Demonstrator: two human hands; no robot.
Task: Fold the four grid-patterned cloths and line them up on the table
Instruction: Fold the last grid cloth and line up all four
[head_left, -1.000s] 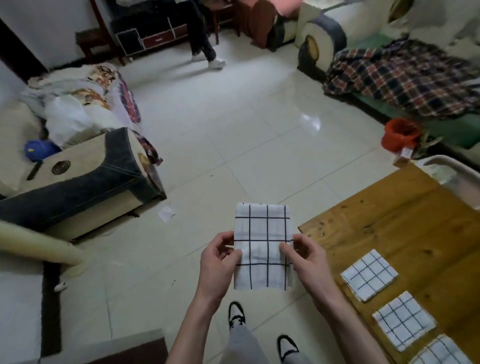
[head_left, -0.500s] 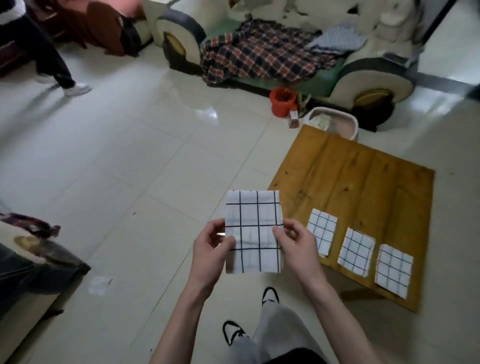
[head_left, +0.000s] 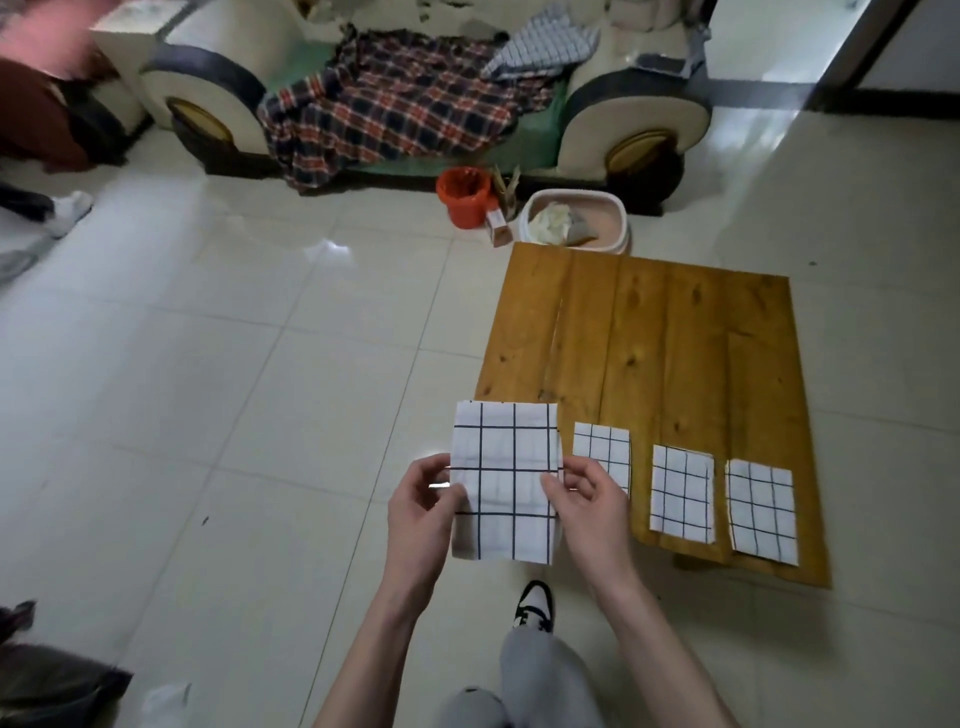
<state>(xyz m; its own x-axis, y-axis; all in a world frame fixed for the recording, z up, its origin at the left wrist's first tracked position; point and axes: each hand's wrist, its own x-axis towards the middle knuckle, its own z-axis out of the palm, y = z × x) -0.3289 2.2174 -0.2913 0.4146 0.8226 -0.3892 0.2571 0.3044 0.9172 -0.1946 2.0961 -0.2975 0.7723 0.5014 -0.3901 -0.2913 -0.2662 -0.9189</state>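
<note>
I hold a folded white cloth with a black grid (head_left: 506, 478) upright in the air, just left of the low wooden table (head_left: 670, 353). My left hand (head_left: 423, 506) pinches its left edge and my right hand (head_left: 587, 499) pinches its right edge. Three folded grid cloths lie in a row along the table's near edge: the left one (head_left: 602, 449), partly hidden by my right hand, the middle one (head_left: 681, 493) and the right one (head_left: 761, 509).
Beyond the table stand a pink basin (head_left: 574, 221) with rags and an orange bucket (head_left: 464, 195). A sofa with a plaid blanket (head_left: 395, 111) runs along the back. Another person's shoe (head_left: 70, 208) is at far left. My own shoe (head_left: 535, 605) is below the cloth.
My view has swung right, bringing the whole table and its three cloths in front of me. Both hands keep the same pinch on the cloth, now close to the table's left corner.
</note>
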